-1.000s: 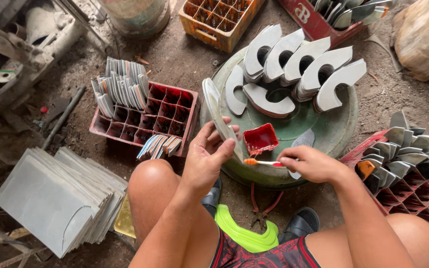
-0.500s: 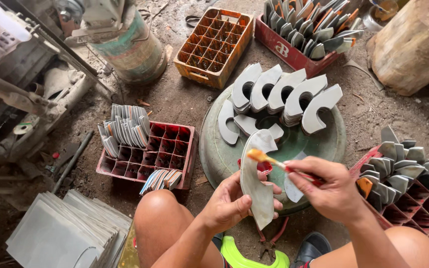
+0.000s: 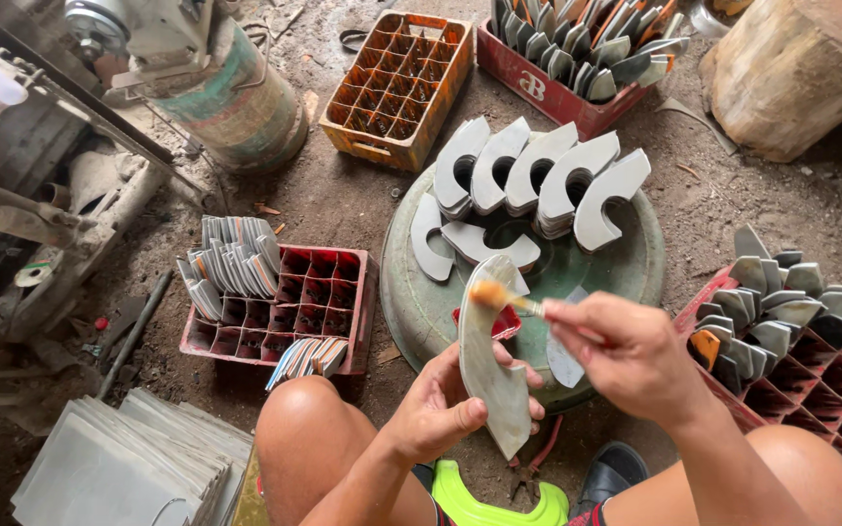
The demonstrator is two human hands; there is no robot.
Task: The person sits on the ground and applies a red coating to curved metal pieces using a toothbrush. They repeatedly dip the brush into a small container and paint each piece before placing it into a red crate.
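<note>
My left hand [image 3: 440, 409] grips a flat grey curved metal piece [image 3: 491, 362], holding it upright in front of me. My right hand [image 3: 626, 356] pinches a small brush [image 3: 499, 298] whose orange-tipped end touches the top of that piece. Just behind them a small red dish [image 3: 505, 321] sits on a round green upturned basin [image 3: 626, 268]. Rows of grey horseshoe-shaped cutouts [image 3: 538, 180] lie on the basin's far side.
A red crate [image 3: 343, 312] with grey pieces stands left, another red crate [image 3: 811, 360] right, a third at the back [image 3: 548, 93]. An orange crate [image 3: 397, 83], a drum [image 3: 231, 102], a wood stump [image 3: 796, 68] and stacked grey sheets [image 3: 129, 468] surround me.
My left hand lifted the grey piece from the basin's edge and stood it upright. My right hand raised the brush from the red dish to the piece's top. The view tilted forward.
</note>
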